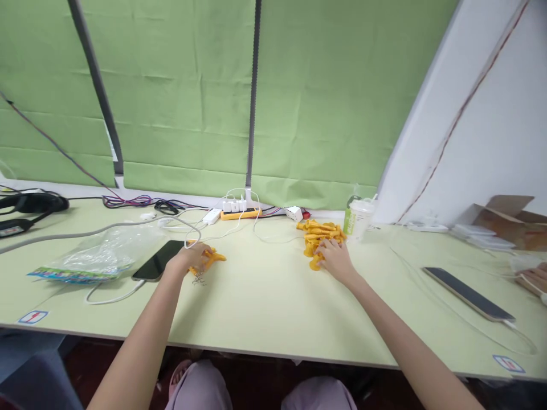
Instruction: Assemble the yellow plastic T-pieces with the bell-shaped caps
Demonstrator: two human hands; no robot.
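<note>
At the left, my left hand [188, 259] is on the table beside a black phone, its fingers closed round a yellow plastic piece [216, 258]. Several small silvery metal bits [199, 279] lie just below that hand. Over on the right, my right hand [337, 257] rests on the near side of a pile of yellow plastic pieces [321, 229]. Its fingers are bent onto one of them, with the tips partly hidden among the pieces. The pieces look long and thin, some with rounded flat ends.
A black phone [160, 262] and a clear plastic bag [106, 250] lie left. A yellow power strip [240, 213] with white chargers stands at the back. A white cup [362, 218] is behind the pile. Another phone [469, 293] and a cardboard box [510, 219] are right.
</note>
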